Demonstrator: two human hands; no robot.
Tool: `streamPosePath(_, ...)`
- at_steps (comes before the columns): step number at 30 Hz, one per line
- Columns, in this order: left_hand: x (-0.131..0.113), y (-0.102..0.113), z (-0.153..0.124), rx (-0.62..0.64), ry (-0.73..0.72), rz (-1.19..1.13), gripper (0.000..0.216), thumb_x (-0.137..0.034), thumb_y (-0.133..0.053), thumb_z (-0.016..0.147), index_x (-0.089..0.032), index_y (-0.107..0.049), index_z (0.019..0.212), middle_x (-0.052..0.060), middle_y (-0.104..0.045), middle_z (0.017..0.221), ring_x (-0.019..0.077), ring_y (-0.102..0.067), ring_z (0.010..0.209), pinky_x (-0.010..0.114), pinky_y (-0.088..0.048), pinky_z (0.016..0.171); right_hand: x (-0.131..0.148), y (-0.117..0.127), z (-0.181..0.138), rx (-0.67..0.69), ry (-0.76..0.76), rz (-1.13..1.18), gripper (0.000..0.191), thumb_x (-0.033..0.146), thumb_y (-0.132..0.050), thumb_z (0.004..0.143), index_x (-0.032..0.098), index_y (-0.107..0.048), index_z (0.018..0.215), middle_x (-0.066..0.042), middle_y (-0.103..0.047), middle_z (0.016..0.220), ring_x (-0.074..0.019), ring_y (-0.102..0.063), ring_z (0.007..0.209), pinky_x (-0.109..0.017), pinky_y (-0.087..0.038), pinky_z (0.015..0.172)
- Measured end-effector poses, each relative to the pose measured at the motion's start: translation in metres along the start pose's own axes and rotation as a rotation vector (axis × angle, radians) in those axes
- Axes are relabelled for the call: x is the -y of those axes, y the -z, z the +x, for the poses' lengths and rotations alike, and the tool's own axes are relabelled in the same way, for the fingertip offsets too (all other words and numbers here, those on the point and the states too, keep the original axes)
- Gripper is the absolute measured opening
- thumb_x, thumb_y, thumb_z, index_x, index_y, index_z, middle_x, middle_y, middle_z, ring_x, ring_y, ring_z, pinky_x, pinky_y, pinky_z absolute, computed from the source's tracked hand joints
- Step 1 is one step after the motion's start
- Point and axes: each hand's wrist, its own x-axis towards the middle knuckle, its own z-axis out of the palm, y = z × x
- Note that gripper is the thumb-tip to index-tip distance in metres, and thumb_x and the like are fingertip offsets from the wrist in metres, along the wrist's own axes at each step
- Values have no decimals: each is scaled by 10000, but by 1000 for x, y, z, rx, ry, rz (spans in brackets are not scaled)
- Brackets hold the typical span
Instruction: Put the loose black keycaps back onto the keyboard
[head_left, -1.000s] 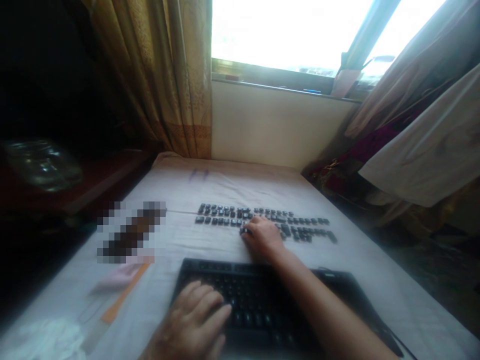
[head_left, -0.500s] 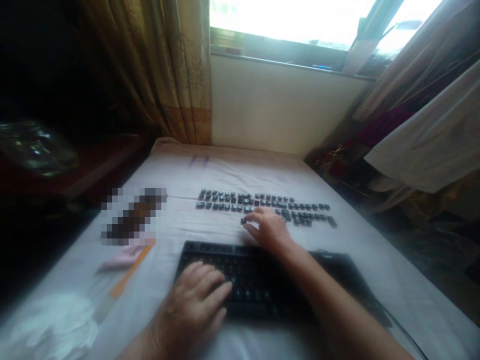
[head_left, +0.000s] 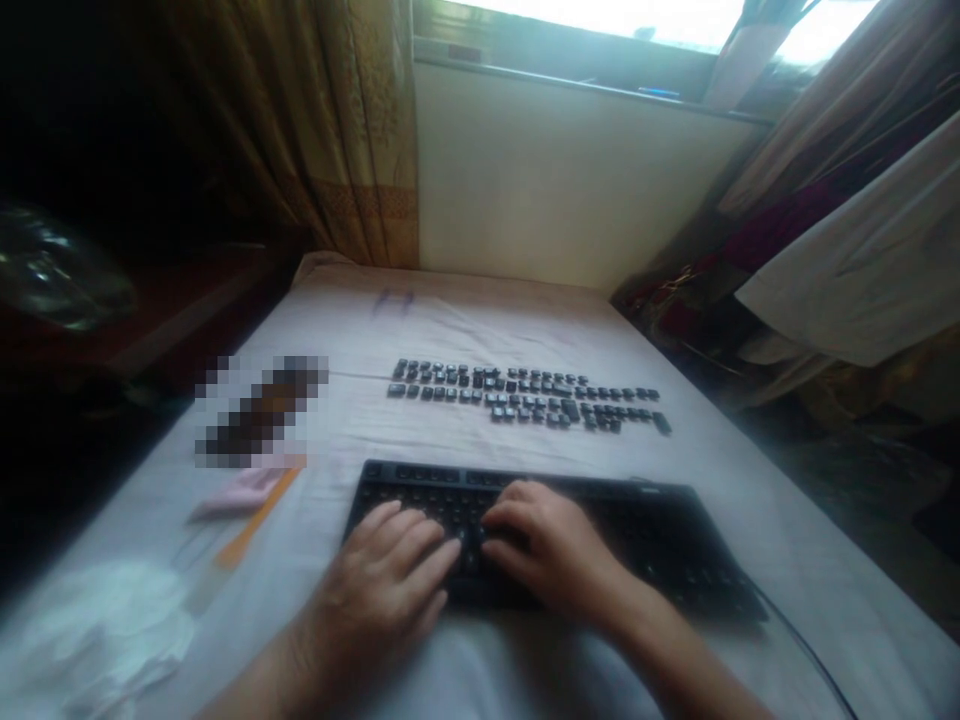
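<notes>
A black keyboard [head_left: 637,530] lies across the cloth in front of me, with part of its keys off. My left hand [head_left: 394,565] rests on its left side, fingers stretched out flat and holding nothing. Over the middle of the keyboard, my right hand [head_left: 555,545] has thumb and forefinger pinched on a small dark keycap [head_left: 481,536], low among the keys and mostly hidden by the fingertips. Beyond the keyboard, loose black keycaps [head_left: 450,394] are laid out in rows on the cloth.
The light cloth [head_left: 360,330] covers the surface up to the wall. On the left lie a pink cloth [head_left: 244,490], an orange strip [head_left: 259,520], a blurred-out dark item and a crumpled white bag [head_left: 105,640]. A cable [head_left: 806,650] runs off the keyboard's right side.
My right hand has come back from the keycap rows to the keyboard with a keycap in its pinch. The left hand stays on the keyboard. The view has tilted down slightly.
</notes>
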Motion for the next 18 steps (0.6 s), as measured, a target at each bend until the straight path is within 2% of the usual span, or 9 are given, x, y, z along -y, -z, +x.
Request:
streamPosePath(5,-3,4,6,28,-5,6,288,-236,-556,930,-251,-673,1194,30,-681,1123,199,-597,1092,401,-362,1108,3,1,1,45,-19,-50,131,202,-730,817,203,-774,940,-50,-718,957,-200,-650,902,-296,-495,824)
streamPosePath(11,-5,-1,9,74,-19,-11,340,-347,-578,938,-249,-643,1257,50,-659,1179,233,-573,1138,436,-344,1114,3,2,4,69,-14,-90,120,223,-729,818,216,-779,928,-44,-717,947,-196,-650,894,-287,-481,808)
streamPosePath(18,-7,-4,9,72,-9,-25,329,-328,-580,933,-255,-648,1247,42,-664,1161,226,-575,1132,429,-343,1115,-1,1,5,68,15,-69,119,210,-715,831,235,-792,918,-36,-727,922,-180,-659,872,-265,-486,781)
